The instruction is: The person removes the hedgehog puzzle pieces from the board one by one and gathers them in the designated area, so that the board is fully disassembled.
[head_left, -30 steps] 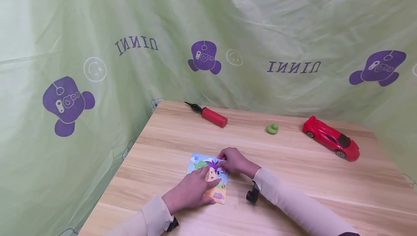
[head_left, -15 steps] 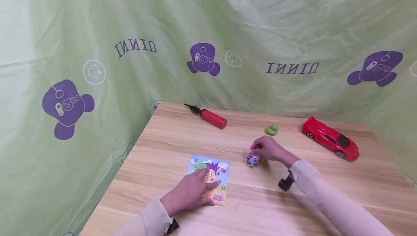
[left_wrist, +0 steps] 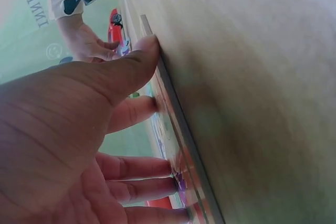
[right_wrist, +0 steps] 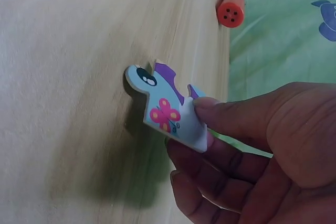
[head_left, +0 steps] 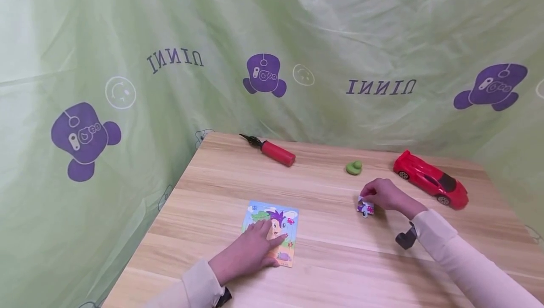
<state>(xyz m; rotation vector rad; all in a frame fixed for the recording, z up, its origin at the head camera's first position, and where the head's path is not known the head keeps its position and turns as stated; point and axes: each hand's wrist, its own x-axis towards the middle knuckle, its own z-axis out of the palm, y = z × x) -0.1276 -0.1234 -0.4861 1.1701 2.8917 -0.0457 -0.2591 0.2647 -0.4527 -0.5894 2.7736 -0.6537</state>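
A square picture puzzle (head_left: 291,246) with a cartoon character in purple hair lies flat on the wooden table. My left hand (head_left: 246,253) rests on its lower left part with straight, spread fingers. In the left wrist view, the thumb (left_wrist: 147,48) touches the puzzle board's near edge (left_wrist: 181,116). To the right, over the table, my right hand (head_left: 388,197) pinches a jigsaw piece (head_left: 365,208) between thumb and fingers. Seen from the right wrist, the piece (right_wrist: 168,108) is light blue with a pink butterfly, an eye and purple hair, tilted above the tabletop.
Along the back of the table lie a red hand pump (head_left: 277,153) with a black nozzle, a small green object (head_left: 354,167) with a knob on top, and a red toy car (head_left: 430,179). A green printed curtain (head_left: 331,29) hangs behind the table.
My right hand has lifted the jigsaw piece from the puzzle's upper right and carried it rightward, toward the toy car. The left hand stays on the board.
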